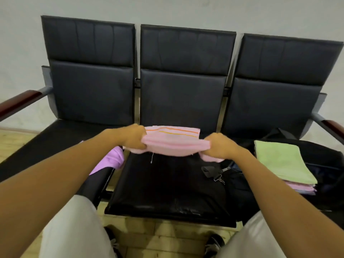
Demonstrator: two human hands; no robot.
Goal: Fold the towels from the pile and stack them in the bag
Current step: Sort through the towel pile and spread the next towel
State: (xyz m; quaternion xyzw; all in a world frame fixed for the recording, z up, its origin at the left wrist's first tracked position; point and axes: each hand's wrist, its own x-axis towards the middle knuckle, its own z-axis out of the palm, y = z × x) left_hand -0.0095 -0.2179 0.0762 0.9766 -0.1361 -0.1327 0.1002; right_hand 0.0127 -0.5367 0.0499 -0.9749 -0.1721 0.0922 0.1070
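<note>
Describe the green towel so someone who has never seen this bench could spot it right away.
Start at the three-seat black bench against the wall and go to its right-hand seat, where a dark bag lies. On the bag is a stack of folded towels, and the green towel lies flat on top. It is the only green cloth; those beneath it and the towel in the hands are pink.

I am holding a pink towel with orange stripes stretched above the bench's middle seat, while a folded green towel is lying atop the stack in the black bag at the bench's right end.
</note>
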